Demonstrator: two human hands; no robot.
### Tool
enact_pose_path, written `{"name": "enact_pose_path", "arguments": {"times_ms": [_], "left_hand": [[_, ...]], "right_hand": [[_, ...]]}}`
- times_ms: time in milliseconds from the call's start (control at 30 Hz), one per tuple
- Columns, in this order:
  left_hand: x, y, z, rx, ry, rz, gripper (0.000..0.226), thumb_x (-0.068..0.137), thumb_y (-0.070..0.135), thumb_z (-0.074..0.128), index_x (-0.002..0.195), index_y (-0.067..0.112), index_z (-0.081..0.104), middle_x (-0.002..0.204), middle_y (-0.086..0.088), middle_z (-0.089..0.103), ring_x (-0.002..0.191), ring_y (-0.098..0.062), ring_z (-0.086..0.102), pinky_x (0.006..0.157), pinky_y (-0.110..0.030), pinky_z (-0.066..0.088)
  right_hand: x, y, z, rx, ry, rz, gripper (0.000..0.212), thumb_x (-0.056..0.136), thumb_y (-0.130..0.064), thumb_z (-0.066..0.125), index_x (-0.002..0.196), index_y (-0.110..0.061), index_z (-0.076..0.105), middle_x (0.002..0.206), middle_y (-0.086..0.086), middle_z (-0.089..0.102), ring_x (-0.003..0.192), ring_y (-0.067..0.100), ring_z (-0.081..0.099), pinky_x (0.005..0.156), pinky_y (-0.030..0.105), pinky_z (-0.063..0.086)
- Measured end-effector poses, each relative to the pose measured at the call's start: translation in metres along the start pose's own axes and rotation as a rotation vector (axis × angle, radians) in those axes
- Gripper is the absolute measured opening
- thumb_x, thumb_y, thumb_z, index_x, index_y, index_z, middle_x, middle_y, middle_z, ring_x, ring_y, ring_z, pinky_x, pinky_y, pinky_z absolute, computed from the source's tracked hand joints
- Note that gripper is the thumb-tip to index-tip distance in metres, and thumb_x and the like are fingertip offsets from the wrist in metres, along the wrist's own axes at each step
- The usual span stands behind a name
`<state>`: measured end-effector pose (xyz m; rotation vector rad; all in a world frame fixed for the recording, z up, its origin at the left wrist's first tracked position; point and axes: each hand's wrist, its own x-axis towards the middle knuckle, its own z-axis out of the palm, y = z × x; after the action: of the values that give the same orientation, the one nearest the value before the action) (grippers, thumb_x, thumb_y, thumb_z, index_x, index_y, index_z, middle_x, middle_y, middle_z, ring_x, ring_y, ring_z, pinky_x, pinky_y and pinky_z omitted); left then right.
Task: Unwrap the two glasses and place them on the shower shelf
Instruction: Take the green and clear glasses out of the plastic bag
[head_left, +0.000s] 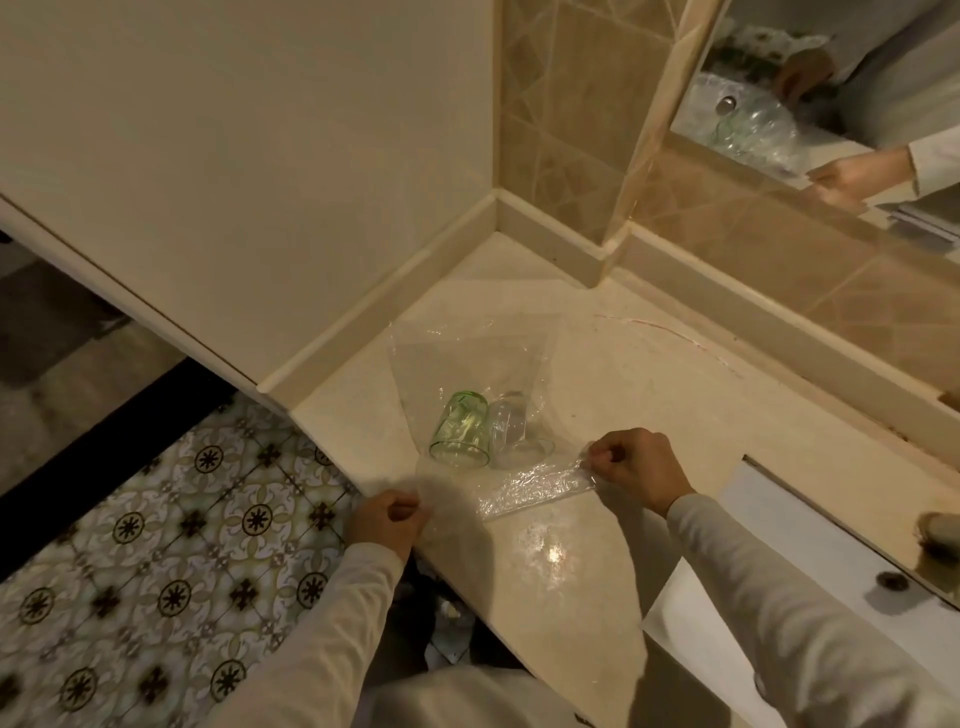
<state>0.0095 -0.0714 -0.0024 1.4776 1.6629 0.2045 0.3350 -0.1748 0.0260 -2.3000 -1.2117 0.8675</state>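
Observation:
A green glass (460, 430) and a clear glass (514, 432) lie side by side on a sheet of clear plastic wrap (457, 358) spread over the cream countertop (623, 395). Both glasses have their mouths toward me. My left hand (387, 522) pinches the wrap's near-left edge at the counter's front edge. My right hand (631, 465) pinches the crinkled near-right edge of the wrap, just right of the clear glass. Neither hand touches a glass.
A sink basin (810, 561) with a drain lies at the right. A mirror (831, 104) above the tiled backsplash reflects the hands and wrap. A cream wall panel (234, 156) bounds the counter's left. Patterned floor tiles (156, 561) lie below left.

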Motion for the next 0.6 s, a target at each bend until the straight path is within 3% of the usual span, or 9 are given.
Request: {"name": "enact_pose_path", "arguments": {"times_ms": [100, 200, 367, 500, 600], "left_hand": [[-0.005, -0.001, -0.001, 0.018, 0.013, 0.06, 0.014, 0.075, 0.019, 0.084, 0.082, 0.019, 0.072, 0.068, 0.015, 0.062, 0.065, 0.0, 0.058, 0.061, -0.009, 0.043], [-0.01, -0.001, -0.002, 0.047, 0.034, 0.144, 0.013, 0.076, 0.018, 0.083, 0.083, 0.014, 0.073, 0.066, 0.018, 0.059, 0.062, 0.009, 0.053, 0.06, -0.002, 0.043], [-0.018, -0.001, -0.004, 0.119, 0.108, 0.243, 0.013, 0.075, 0.025, 0.084, 0.081, 0.016, 0.076, 0.07, 0.009, 0.067, 0.065, -0.007, 0.06, 0.065, -0.006, 0.035], [-0.025, -0.005, -0.009, 0.02, 0.06, 0.283, 0.012, 0.075, 0.024, 0.085, 0.077, 0.028, 0.074, 0.067, 0.018, 0.069, 0.061, 0.005, 0.062, 0.062, 0.001, 0.042], [-0.028, -0.01, -0.014, -0.099, -0.029, 0.305, 0.032, 0.074, 0.016, 0.085, 0.072, 0.044, 0.069, 0.07, 0.025, 0.072, 0.069, 0.004, 0.068, 0.067, -0.006, 0.052]], "right_hand": [[-0.003, -0.001, -0.005, 0.046, 0.024, -0.037, 0.006, 0.085, -0.009, 0.082, 0.09, -0.009, 0.084, 0.079, 0.006, 0.079, 0.077, 0.019, 0.07, 0.067, -0.001, 0.039], [-0.005, -0.001, -0.01, 0.05, 0.02, -0.065, 0.011, 0.086, -0.014, 0.083, 0.095, -0.008, 0.084, 0.085, 0.009, 0.08, 0.079, 0.017, 0.069, 0.069, -0.001, 0.039], [-0.01, -0.001, -0.019, 0.057, 0.021, -0.112, 0.006, 0.088, -0.013, 0.081, 0.093, -0.012, 0.085, 0.087, 0.004, 0.081, 0.078, 0.01, 0.07, 0.072, -0.002, 0.041], [-0.013, 0.002, -0.025, 0.103, -0.004, -0.117, 0.006, 0.087, -0.014, 0.081, 0.09, -0.017, 0.085, 0.085, -0.003, 0.081, 0.084, 0.009, 0.074, 0.076, 0.005, 0.048], [-0.017, 0.006, -0.032, 0.157, -0.038, -0.082, 0.007, 0.085, -0.016, 0.084, 0.091, -0.02, 0.086, 0.085, -0.007, 0.081, 0.085, 0.006, 0.075, 0.083, 0.019, 0.056]]}}
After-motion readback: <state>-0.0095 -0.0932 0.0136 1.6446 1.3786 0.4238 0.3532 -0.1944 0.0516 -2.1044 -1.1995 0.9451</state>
